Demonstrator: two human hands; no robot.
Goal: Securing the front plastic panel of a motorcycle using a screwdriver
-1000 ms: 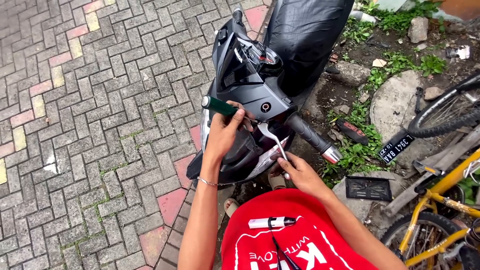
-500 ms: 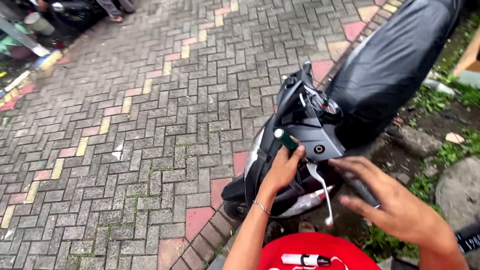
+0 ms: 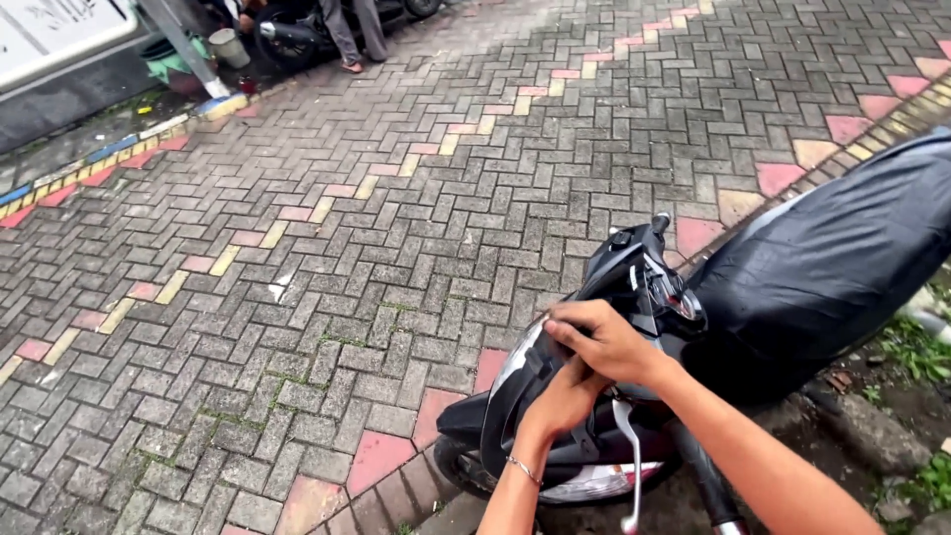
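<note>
A black scooter [image 3: 634, 287] leans at the pavement's edge, with a black cover [image 3: 842, 267] over its seat. Both my hands are at its handlebar head. My left hand [image 3: 560, 401], with a thin bracelet on the wrist, is closed in a fist against the front panel. My right hand [image 3: 609, 342] lies over the left hand with its fingers curled, hiding what is beneath. The green-handled screwdriver from the earlier frames is out of sight under the hands. A silver brake lever [image 3: 631, 466] hangs just below them.
Grey, red and yellow paving bricks [image 3: 327, 297] spread to the left. At the top stand a person's legs [image 3: 349, 30], another motorbike [image 3: 287, 35] and a green bucket [image 3: 173, 54]. Soil and weeds [image 3: 911, 367] lie to the right of the scooter.
My view has swung left and up, away from the bicycle and the red cloth. My right hand came from the open air onto my left hand, covering the screwdriver.
</note>
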